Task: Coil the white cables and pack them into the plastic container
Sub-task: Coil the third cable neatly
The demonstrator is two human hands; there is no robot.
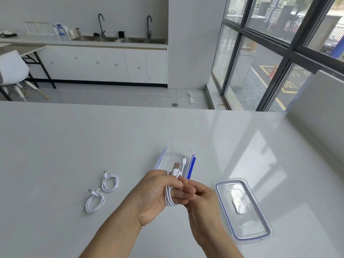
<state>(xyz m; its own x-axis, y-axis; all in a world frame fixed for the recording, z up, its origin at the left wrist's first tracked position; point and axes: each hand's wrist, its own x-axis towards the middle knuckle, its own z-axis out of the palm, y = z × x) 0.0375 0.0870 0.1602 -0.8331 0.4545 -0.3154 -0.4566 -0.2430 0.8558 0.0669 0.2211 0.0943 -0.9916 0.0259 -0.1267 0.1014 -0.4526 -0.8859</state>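
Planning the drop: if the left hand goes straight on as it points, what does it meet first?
Likely the container, open just beyond the left hand and its coiled cable; depth is unclear.

Yellow characters (290,86) painted on the road (249,94) outside, upside down, not legible

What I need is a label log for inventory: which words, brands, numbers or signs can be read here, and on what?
Yellow painted characters on the road outside: seen upside down, not surely readable.
Blue-and-white box on the far counter: print too small to read.
Held white cable, two coiled cables, plastic container, lid: no text shows.
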